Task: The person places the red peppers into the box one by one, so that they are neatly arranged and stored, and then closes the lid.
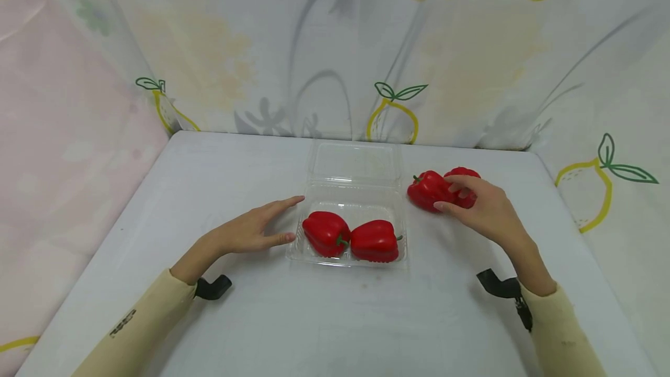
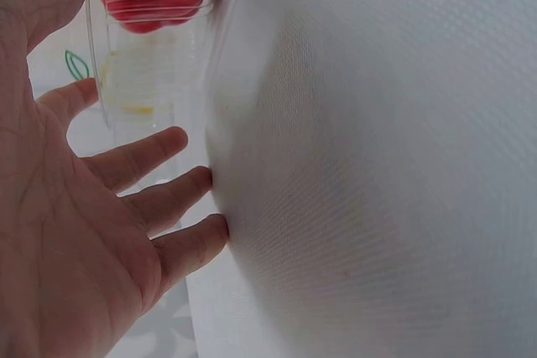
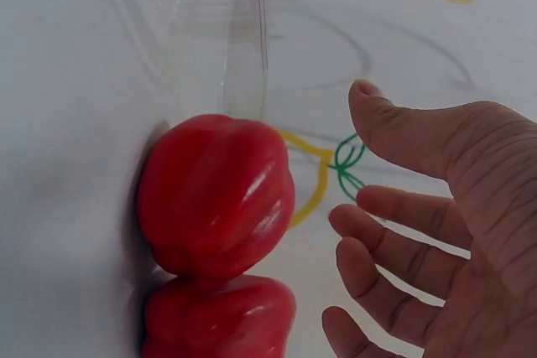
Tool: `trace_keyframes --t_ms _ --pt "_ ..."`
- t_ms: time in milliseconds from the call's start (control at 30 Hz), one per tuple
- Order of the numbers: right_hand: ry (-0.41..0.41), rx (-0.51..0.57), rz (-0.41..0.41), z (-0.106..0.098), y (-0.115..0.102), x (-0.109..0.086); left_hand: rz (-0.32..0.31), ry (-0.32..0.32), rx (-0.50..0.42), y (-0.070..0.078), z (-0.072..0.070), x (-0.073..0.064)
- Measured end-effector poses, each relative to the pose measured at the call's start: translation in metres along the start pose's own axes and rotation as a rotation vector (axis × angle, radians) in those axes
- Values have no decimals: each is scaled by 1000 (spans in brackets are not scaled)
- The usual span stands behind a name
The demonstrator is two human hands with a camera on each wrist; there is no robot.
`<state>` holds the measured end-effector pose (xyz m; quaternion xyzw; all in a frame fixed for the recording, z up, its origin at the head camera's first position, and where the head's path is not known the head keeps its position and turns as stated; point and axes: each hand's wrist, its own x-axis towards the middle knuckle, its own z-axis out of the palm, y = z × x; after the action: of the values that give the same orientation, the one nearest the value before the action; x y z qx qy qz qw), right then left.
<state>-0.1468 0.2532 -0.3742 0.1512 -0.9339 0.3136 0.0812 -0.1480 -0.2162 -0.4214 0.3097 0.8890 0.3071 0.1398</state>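
Observation:
Two red bell peppers, one on the left (image 1: 325, 233) and one on the right (image 1: 374, 241), lie side by side in the base of a clear plastic clamshell box (image 1: 356, 195). The box's lid (image 1: 355, 163) is folded back, away from me. My left hand (image 1: 255, 228) is at the box's left side with fingers spread, thumb and forefinger at its rim. Two more bell peppers, a nearer one (image 3: 216, 197) and one beside it (image 3: 220, 318), sit on the table right of the box. Over them hovers my right hand (image 1: 484, 205), fingers loosely bent with a gap to the peppers in the right wrist view.
A white-covered table (image 1: 335, 319) bears everything. Behind it hangs a cloth backdrop (image 1: 324, 45) printed with lemons, with further cloth at both sides. Black wrist mounts (image 1: 213, 288) stick out at both sleeves.

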Motion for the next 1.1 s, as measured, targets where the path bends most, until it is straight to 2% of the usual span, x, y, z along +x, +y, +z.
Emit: trace_keyframes --t_ms 500,633,767,900,1100 --pt "-3 10 69 -7 27 11 -21 -7 -3 2 0 -1" --pt "22 10 40 -8 34 15 -16 -7 7 2 0 0" --pt "43 5 -43 -8 42 19 -8 -7 12 1 -1 0" --pt "38 -15 -91 -8 49 20 -15 -9 5 2 -1 0" --pt "-15 -23 -46 -10 53 17 -27 -11 6 2 -1 0"
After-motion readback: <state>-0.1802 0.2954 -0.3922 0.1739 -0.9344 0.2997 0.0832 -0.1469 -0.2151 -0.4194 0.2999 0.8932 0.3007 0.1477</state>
